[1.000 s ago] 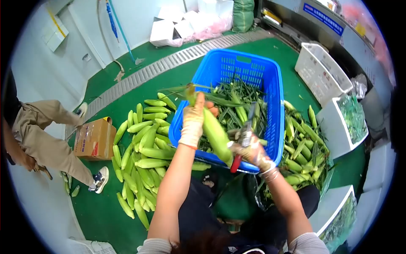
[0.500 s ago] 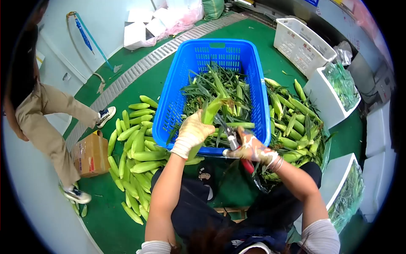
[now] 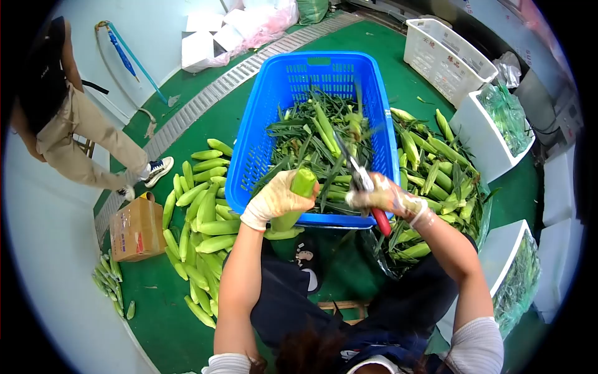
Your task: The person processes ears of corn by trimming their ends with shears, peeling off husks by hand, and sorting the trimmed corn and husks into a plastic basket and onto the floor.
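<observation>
My gloved left hand (image 3: 280,198) is wrapped round a green ear of corn (image 3: 303,182) in its husk, its upper end now cut flat. In my gloved right hand (image 3: 383,196) are pruning shears (image 3: 359,174) with red handles, the blades pointing up and away over the basket. Both hands are above the near rim of a blue plastic basket (image 3: 240,168), which holds cut husk tips and leaves (image 3: 293,134). A blurred green scrap (image 3: 356,123) is over the basket, beyond the shears.
Trimmed corn ears (image 3: 202,212) are piled on the floor at left, untrimmed corn (image 3: 436,171) at right. A cardboard box (image 3: 134,230) stands beside a walking person (image 3: 93,131). White foam boxes (image 3: 486,140) and a white crate (image 3: 436,68) line the right side.
The leafy top of the corn ear has come off, leaving a flat end. The shears have moved slightly right, away from the ear. The person at left has shifted position.
</observation>
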A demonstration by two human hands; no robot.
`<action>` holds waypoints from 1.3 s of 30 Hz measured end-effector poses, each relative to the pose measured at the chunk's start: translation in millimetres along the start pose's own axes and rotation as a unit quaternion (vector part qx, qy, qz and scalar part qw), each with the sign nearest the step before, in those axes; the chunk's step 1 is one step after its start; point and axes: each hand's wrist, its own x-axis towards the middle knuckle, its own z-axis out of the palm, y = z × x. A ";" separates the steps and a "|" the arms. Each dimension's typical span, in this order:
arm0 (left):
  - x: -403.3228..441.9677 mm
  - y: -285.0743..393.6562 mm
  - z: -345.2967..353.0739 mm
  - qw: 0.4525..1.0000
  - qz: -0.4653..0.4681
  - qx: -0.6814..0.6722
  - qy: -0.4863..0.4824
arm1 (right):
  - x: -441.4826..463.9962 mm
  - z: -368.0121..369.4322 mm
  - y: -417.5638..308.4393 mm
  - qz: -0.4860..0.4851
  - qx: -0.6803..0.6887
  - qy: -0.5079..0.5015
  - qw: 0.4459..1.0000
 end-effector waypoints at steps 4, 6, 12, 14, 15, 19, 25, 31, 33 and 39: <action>-14.6 23.2 -6.4 0.996 -0.005 -0.092 0.001 | -33.0 13.3 -39.9 -0.008 -0.193 -0.078 0.978; -24.7 27.3 -10.4 0.990 0.007 -0.140 0.006 | -39.4 19.9 -48.1 -0.033 -0.225 -0.092 0.969; -114.2 0.6 -63.6 0.935 -0.138 -0.026 0.325 | -69.9 9.0 -30.2 -0.067 -0.233 0.016 0.970; -162.1 -103.0 -93.3 0.891 -0.140 -0.044 0.430 | -101.3 1.8 -14.7 -0.004 -0.179 0.086 0.980; -182.9 -148.7 -102.8 0.875 -0.172 -0.052 0.449 | -117.7 -1.3 -0.8 0.029 -0.116 0.122 0.985; -223.5 -317.9 -175.0 0.868 -0.009 -0.002 0.497 | -193.7 -13.5 76.3 0.100 0.040 0.286 0.952; 91.3 -42.2 -36.4 0.890 0.096 0.114 0.431 | -278.6 -22.0 103.9 -0.048 0.380 0.415 0.825; 251.1 20.0 347.7 0.969 0.121 0.204 -0.072 | -276.8 -22.8 134.9 -0.191 0.520 0.405 0.727; 290.1 -9.4 456.0 0.983 0.110 0.131 -0.072 | -276.3 -23.1 121.4 -0.194 0.561 0.413 0.691; 324.6 -28.5 533.0 0.936 -0.102 0.309 -0.135 | -267.3 -25.2 112.8 -0.211 0.604 0.401 0.656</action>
